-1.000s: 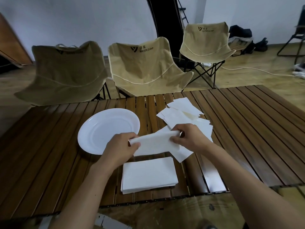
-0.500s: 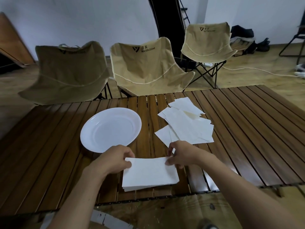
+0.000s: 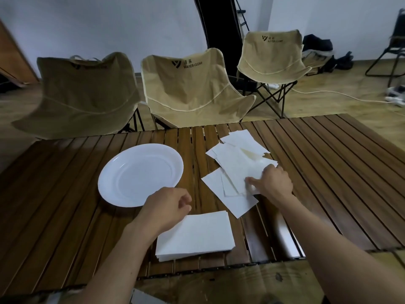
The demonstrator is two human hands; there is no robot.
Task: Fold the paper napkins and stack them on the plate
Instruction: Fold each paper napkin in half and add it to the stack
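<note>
An empty white plate (image 3: 140, 174) sits left of centre on the slatted wooden table (image 3: 328, 163). A stack of folded white napkins (image 3: 197, 235) lies near the table's front edge. Loose unfolded napkins (image 3: 232, 170) lie spread in an untidy pile right of the plate. My left hand (image 3: 166, 207) hovers over the stack's far left corner, fingers loosely curled, holding nothing. My right hand (image 3: 271, 183) rests on the right side of the loose pile, thumb and curled fingers pinching the top sheet.
Three tan folding camp chairs (image 3: 192, 88) stand behind the table's far edge. A white cable (image 3: 341, 95) and bags lie on the floor at the back right. A black chair frame (image 3: 390, 60) stands at the far right.
Both hands brought a folded napkin down onto the front stack and let it go. My right hand then moved back and right to the loose pile; my left hand lifted off the stack.
</note>
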